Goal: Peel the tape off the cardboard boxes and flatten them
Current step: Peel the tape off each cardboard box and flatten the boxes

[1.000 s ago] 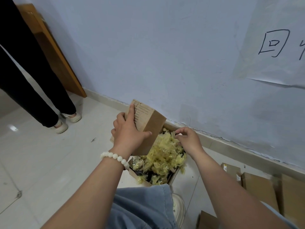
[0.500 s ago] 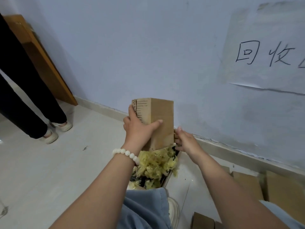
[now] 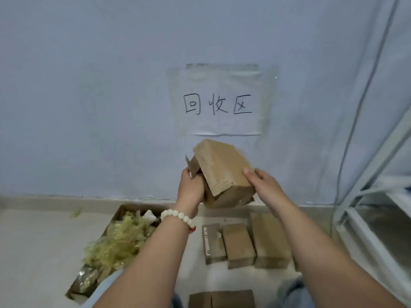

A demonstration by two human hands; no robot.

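**One box in hand, flaps loose, not yet flat**

The person holds a cardboard box (image 3: 222, 170) up in the air before the wall, just under the paper sign (image 3: 222, 101) and well above the floor. The left hand (image 3: 191, 187) has a closed grip on the lower left edge, beside a flap that stands open. The right hand (image 3: 264, 185) grips the right side, thumb on the upper face.

I see no tape on the faces turned this way, so peeling looks done for this one. The box has its full shape, though, so the flattening is left.

Its long axis is tilted, the upper end leaning up and left toward the sign and the lower end down between the hands.

On the floor a carton (image 3: 120, 211) brims with yellowish peeled tape (image 3: 120, 241). To its right lies a row of boxes (image 3: 239, 243); flattened or not, I cannot tell.
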